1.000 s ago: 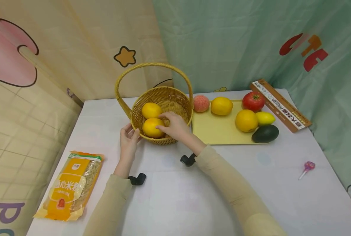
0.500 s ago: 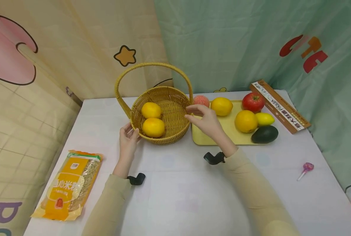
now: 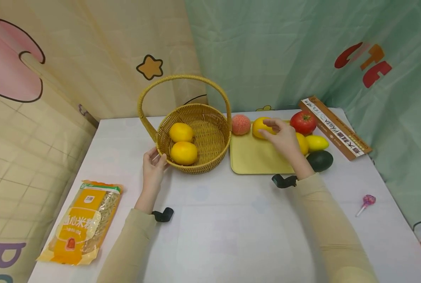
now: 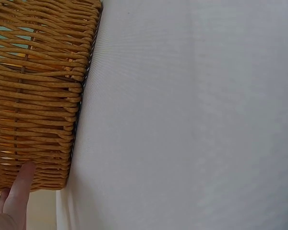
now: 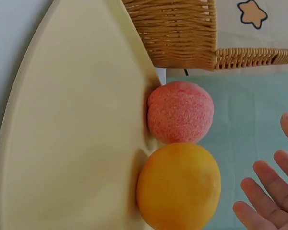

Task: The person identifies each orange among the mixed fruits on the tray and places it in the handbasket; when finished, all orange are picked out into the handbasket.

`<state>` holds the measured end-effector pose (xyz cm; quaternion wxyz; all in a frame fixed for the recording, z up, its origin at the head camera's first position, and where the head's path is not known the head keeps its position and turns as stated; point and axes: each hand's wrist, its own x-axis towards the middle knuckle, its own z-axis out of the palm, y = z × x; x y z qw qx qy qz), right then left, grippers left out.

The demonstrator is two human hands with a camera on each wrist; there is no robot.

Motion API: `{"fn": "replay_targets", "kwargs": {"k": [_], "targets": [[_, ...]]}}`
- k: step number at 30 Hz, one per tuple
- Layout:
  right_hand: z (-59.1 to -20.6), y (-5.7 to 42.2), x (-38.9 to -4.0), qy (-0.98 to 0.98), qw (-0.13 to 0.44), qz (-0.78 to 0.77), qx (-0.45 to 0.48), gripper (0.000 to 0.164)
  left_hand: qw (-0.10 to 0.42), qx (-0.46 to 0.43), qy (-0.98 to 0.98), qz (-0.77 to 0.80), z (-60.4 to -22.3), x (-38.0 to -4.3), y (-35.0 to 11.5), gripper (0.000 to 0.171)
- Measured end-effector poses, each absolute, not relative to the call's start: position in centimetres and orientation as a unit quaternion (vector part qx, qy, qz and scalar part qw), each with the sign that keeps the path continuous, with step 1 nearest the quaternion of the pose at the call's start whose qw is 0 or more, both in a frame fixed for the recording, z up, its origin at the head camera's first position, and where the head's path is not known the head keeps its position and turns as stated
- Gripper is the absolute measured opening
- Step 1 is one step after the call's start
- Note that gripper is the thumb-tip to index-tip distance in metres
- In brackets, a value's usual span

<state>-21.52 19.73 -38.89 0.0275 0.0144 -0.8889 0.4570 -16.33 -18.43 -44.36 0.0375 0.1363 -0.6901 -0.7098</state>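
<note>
A wicker basket (image 3: 212,147) with a tall handle stands at the back, holding two yellow-orange fruits, a rear one (image 3: 181,132) and a front one (image 3: 184,153). My left hand (image 3: 153,169) touches its outer wall at the front left, and a fairly straight digit lies against the weave (image 4: 19,120) in the left wrist view. Over the yellow tray (image 3: 256,157), my right hand (image 3: 284,137) is held with thumb and fingers apart beside a lemon-like yellow fruit (image 3: 260,127). The right wrist view shows a gap between its fingers and that fruit (image 5: 179,187).
On the tray are a pink peach-like ball (image 3: 241,124), a red tomato (image 3: 303,122), a partly hidden orange (image 3: 303,144), a smaller yellow fruit (image 3: 317,143) and a dark avocado (image 3: 320,161). A pasta box (image 3: 335,127), lollipop (image 3: 367,201) and noodle packet (image 3: 81,224) lie around.
My right hand has drawn back from the front fruit in the basket and moved right, over the tray to the lemon-like fruit. The left hand has stayed at the basket.
</note>
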Motion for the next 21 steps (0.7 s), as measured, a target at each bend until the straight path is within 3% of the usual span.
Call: {"fn": "replay_targets", "kwargs": {"k": [21], "targets": [[-40.3, 20.6, -25.3, -0.937, -0.058, 0.345, -0.004, 0.076, 0.037, 0.135, -0.68, -0.72, -44.7, -16.3, -18.6, 0.053]]}}
